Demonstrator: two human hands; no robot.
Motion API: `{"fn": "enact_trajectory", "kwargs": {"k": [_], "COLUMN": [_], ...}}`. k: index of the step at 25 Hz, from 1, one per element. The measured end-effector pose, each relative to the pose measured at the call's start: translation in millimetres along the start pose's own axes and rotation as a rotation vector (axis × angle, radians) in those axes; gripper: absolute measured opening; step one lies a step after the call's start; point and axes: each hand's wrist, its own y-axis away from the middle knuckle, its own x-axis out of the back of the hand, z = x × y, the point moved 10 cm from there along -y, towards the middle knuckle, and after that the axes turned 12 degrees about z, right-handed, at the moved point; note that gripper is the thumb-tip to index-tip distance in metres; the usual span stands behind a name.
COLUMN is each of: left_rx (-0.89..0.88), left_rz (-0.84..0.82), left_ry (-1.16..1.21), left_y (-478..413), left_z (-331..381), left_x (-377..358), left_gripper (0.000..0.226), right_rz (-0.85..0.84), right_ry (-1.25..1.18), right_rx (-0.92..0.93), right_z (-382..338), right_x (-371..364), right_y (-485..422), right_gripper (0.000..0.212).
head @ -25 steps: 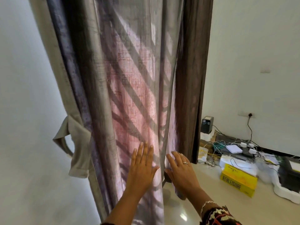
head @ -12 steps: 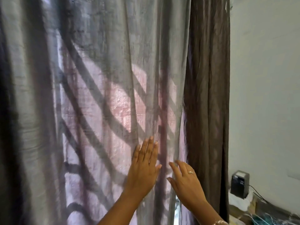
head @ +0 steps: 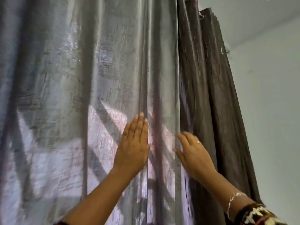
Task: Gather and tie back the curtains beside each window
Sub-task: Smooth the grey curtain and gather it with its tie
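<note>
The left hand (head: pixel 134 143) lay flat against the grey curtain (head: pixel 73 78), fingers straight and close together, palm on the cloth and holding nothing. Just to its right, the right hand (head: pixel 194 152) was open too, its fingers (head: pixel 181 137) loosely spread and reaching the grey curtain's free right edge; whether they pressed the edge or only brushed it could not be told. That edge ran straight up and down, like all the folds, and lay between the two hands, nearer the right one. Beyond it hung the brown curtain (head: pixel 217 111), bunched in narrow folds against the wall (head: pixel 267 95), while the grey curtain spread wide to the left of both hands. Gathering it would likely have meant the right hand catching the edge and sweeping it left, across the folds. No tie was in view.
</note>
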Motion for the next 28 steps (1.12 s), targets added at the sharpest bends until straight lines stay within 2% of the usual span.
{"fn": "enact_trajectory", "kwargs": {"k": [3,6,10,12,14,16,18,20,24,28], "left_rx": [-0.059,-0.129,-0.192,-0.227,-0.220,-0.204,-0.196,-0.192,-0.148,-0.164], "left_rz": [0.053,0.061,0.097,0.102,0.112,0.115,0.094,0.081,0.096,0.150], "left_ry": [-0.102,-0.254,-0.299,-0.321,-0.363,-0.395,-0.413,-0.440,-0.406,-0.393], "left_y": [-48,-87,-133,-150,-166,-182,-194,-204,-219,-246], "left_z": [-12,-23,-42,-50,-61,-69,-73,-73,-55,-16], "left_x": [-19,-44,-76,-89,-102,-111,-123,-137,-160,-187], "left_gripper": [0.075,0.075,0.076,0.078,0.079,0.079,0.080,0.081,0.089,0.087], "right_rz": [0.037,0.104,0.201,0.188,0.210,0.253,0.259,0.240,0.258,0.350], "right_ry": [-0.162,-0.219,-0.250,-0.328,-0.392,-0.246,0.039,0.212,0.338,0.212], "right_rx": [-0.094,-0.170,-0.315,-0.390,-0.352,-0.191,-0.047,0.003,-0.006,-0.191], "right_z": [23,46,86,100,104,101,106,131,205,303], "right_x": [-24,-49,-70,-81,-84,-82,-89,-108,-131,-134], "right_y": [-58,-114,-197,-235,-270,-296,-305,-308,-303,-315], "right_gripper": [0.046,0.054,0.068,0.076,0.076,0.075,0.081,0.077,0.060,0.039]}}
